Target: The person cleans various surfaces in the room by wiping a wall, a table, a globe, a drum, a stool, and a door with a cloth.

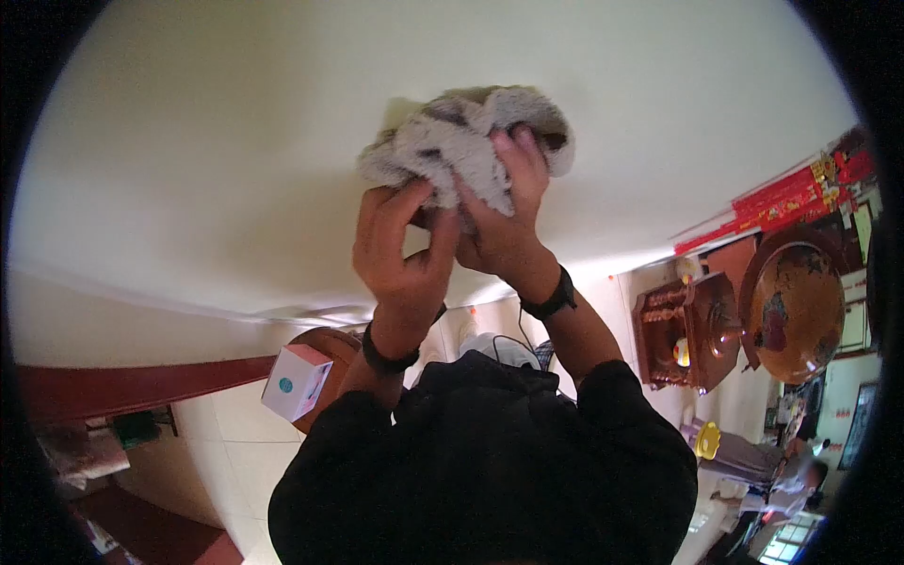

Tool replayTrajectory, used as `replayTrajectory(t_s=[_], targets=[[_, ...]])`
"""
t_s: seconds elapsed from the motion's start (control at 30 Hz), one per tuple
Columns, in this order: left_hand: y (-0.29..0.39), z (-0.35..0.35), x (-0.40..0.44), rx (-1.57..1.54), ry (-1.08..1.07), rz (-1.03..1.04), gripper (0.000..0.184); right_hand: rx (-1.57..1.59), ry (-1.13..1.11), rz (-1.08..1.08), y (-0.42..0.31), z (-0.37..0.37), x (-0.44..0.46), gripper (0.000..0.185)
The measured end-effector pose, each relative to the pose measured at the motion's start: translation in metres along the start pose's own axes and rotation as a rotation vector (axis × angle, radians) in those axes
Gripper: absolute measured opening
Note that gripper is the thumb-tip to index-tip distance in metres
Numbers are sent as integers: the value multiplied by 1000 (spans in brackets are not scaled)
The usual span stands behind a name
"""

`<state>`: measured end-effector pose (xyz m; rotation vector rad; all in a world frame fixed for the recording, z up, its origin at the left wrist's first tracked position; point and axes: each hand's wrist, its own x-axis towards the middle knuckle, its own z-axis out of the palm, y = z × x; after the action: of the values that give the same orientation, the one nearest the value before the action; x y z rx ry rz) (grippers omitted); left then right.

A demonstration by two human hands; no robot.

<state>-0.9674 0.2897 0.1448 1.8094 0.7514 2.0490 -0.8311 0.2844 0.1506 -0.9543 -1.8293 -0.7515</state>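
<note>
A fluffy grey cloth (443, 141) is bunched up against a pale, smooth wall (235, 122), its folds loose and crumpled. My right hand (508, 212) grips the cloth from its right side, with fingertips pressed into the folds. At the lower left edge of the cloth, my left hand (403, 247) has its fingers and thumb curled together on the fabric. The hands are close beside each other, and some fingertips are hidden in the cloth. Dark bands circle both wrists.
A white and pink box (299, 381) sits on a round wooden stool (344, 350) at lower left. On the right are a carved wooden stand (692, 330), a round wooden tabletop (799, 306) and red hangings (777, 202). Another person (786, 480) is farther back, near a yellow object (706, 440).
</note>
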Motion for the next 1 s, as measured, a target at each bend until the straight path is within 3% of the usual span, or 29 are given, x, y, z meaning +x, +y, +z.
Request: replayTrajectory(t_s=[0.17, 0.33, 0.4, 0.43, 0.5, 0.53, 0.57, 0.63, 0.73, 0.8, 1.0], targets=[[-10, -1, -33, -23, -29, -80, 29, 51, 84, 3, 2, 11, -14, 48], [-37, 13, -78, -68, -8, -236, 25, 107, 2, 188, 4, 41, -100, 65], [-55, 12, -110, 10, -124, -237, 28, 331, -9, 331, 6, 40, -122, 63], [-67, 16, -127, 26, -113, -199, 27, 257, -80, 319, 7, 40, -139, 59], [-74, 23, -158, 52, -122, -396, 22, 108, -224, 294, 6, 43, -191, 52], [-77, 27, -174, 89, -175, -434, 20, 81, -272, 211, 8, 38, -209, 28], [-84, 31, -193, 126, -219, -434, 17, 71, -345, 248, 9, 33, -228, 26], [-71, 45, -212, -69, -256, -822, 16, 54, -494, 326, 5, 15, -259, 21], [-79, 58, -277, -66, -414, -1028, 18, 227, -603, 570, 1, -18, -313, 39], [-66, 67, -316, 13, -554, -1004, 20, 301, -670, 730, -7, -49, -353, 56], [-17, 119, -460, 123, -906, -984, 35, 306, -808, 962, -12, -163, -471, 51]])
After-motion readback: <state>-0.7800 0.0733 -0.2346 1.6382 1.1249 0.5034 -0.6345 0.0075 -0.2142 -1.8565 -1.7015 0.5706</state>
